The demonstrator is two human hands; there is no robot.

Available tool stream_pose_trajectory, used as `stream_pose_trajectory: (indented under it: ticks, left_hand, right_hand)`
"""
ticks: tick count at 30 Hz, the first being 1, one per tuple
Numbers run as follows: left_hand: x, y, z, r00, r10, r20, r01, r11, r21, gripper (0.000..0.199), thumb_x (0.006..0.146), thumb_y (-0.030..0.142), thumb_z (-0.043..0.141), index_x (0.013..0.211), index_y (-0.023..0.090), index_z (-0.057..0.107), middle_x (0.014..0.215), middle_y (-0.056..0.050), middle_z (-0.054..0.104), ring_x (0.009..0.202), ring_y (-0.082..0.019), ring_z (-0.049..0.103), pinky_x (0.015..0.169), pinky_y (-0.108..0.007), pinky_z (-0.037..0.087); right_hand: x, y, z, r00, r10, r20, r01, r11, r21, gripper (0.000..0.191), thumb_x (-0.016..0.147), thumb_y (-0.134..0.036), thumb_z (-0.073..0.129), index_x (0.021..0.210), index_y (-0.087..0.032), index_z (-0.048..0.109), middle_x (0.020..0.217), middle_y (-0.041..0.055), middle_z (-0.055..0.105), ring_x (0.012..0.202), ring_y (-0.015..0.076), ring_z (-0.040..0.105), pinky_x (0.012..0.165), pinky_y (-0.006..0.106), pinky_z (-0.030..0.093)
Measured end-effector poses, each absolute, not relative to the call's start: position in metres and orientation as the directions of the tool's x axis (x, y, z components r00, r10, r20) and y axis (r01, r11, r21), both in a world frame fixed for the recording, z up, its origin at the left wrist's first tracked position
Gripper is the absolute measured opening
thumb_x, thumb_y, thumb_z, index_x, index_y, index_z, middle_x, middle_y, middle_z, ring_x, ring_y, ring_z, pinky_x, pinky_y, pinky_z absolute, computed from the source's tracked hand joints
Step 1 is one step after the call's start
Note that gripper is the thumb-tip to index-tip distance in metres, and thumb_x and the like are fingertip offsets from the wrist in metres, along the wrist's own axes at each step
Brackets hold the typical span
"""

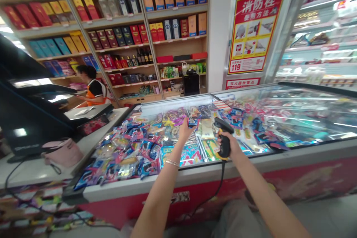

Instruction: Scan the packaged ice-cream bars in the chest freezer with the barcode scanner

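Note:
My left hand (186, 131) reaches over the middle of a glass-topped chest freezer (150, 102), its fingers closed on a small blue-and-purple wrapped packet (193, 122). The packet's exact kind is too small to read. In my right hand (233, 144) is a black-and-yellow barcode scanner (224, 144), gripped by its handle and held upright above the goods. Its cable (221, 182) hangs down over the freezer's front. Beneath both hands lie many colourful wrapped packs (139, 145), with a blue-and-pink box (191, 155) near the front edge.
To the left, a counter (30, 171) carries a dark checkout terminal (25, 119) and a pink container (63, 152). Beyond it is a person in an orange-and-black top (96, 91). Shelves of boxed bottles (122, 37) line the back; a chilled display (320, 44) stands right.

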State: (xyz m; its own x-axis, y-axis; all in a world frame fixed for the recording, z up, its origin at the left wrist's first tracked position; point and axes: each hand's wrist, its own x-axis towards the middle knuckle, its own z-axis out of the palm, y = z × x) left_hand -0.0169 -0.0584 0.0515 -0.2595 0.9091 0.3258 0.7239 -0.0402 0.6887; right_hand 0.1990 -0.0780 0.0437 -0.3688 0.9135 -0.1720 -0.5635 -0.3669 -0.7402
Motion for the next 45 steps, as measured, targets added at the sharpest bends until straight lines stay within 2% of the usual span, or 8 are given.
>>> stream_pose_trajectory:
  ticks: [3,7,12,25,32,38,45]
  left_hand:
    - [-0.021,-0.061,0.039,-0.237,0.920,0.312,0.765,-0.021,0.643,0.049,0.077,0.037,0.064,0.119,0.019,0.046,0.101,-0.009,0.068,0.094,-0.023,0.064,0.073,-0.026,0.044]
    - [-0.018,-0.062,0.037,-0.215,0.928,0.304,0.833,0.011,0.554,0.050,0.076,0.042,0.063,0.119,0.020,0.049,0.099,-0.009,0.068,0.094,-0.024,0.064,0.073,-0.027,0.043]
    - [-0.016,-0.066,0.042,-0.217,0.932,0.291,0.855,0.037,0.517,0.049,0.077,0.043,0.062,0.119,0.021,0.050,0.098,-0.008,0.068,0.092,-0.023,0.063,0.071,-0.025,0.041]
    - [-0.014,-0.067,0.044,-0.235,0.922,0.307,0.866,0.056,0.497,0.048,0.077,0.041,0.063,0.121,0.026,0.052,0.095,-0.005,0.069,0.089,-0.021,0.063,0.073,-0.024,0.040]
    - [-0.013,-0.069,0.045,-0.244,0.905,0.350,0.841,0.017,0.541,0.039,0.076,0.035,0.064,0.115,0.028,0.061,0.095,-0.004,0.070,0.093,-0.021,0.062,0.075,-0.024,0.040]
    - [-0.012,-0.069,0.047,-0.248,0.914,0.321,0.832,0.032,0.553,0.040,0.075,0.034,0.065,0.115,0.027,0.062,0.095,-0.004,0.070,0.094,-0.022,0.062,0.076,-0.024,0.041]
    - [-0.013,-0.068,0.044,-0.247,0.903,0.350,0.822,0.004,0.569,0.040,0.075,0.033,0.065,0.115,0.028,0.062,0.095,-0.004,0.071,0.093,-0.021,0.063,0.076,-0.024,0.042]
  right_hand:
    - [0.174,-0.090,0.035,-0.377,0.904,-0.201,-0.567,-0.397,-0.722,0.013,0.063,-0.023,0.065,0.070,-0.017,0.056,0.054,-0.0014,0.055,0.040,0.0076,0.046,0.034,0.018,0.038]
    - [0.166,-0.093,0.024,-0.360,0.917,-0.170,-0.611,-0.369,-0.700,0.014,0.062,-0.021,0.067,0.069,-0.015,0.056,0.061,-0.0008,0.058,0.043,0.0055,0.047,0.037,0.015,0.039]
    - [0.168,-0.094,0.022,-0.359,0.923,-0.141,-0.609,-0.346,-0.713,0.013,0.063,-0.021,0.066,0.068,-0.016,0.055,0.059,-0.0010,0.057,0.042,0.0060,0.047,0.036,0.016,0.038]
    - [0.168,-0.095,0.021,-0.369,0.913,-0.174,-0.572,-0.370,-0.732,0.009,0.066,-0.021,0.064,0.066,-0.015,0.057,0.055,0.0005,0.057,0.041,0.0073,0.048,0.036,0.017,0.040]
    - [0.167,-0.095,0.020,-0.368,0.916,-0.158,-0.571,-0.356,-0.740,0.008,0.066,-0.019,0.063,0.065,-0.013,0.059,0.057,0.0013,0.058,0.043,0.0071,0.050,0.038,0.016,0.041]
    - [0.168,-0.095,0.021,-0.369,0.914,-0.172,-0.574,-0.369,-0.731,0.008,0.066,-0.019,0.063,0.064,-0.014,0.057,0.056,0.0013,0.058,0.042,0.0074,0.050,0.037,0.017,0.041]
    - [0.168,-0.095,0.022,-0.362,0.916,-0.172,-0.575,-0.365,-0.732,0.008,0.066,-0.019,0.063,0.064,-0.014,0.057,0.055,0.0013,0.058,0.042,0.0077,0.050,0.037,0.017,0.041]
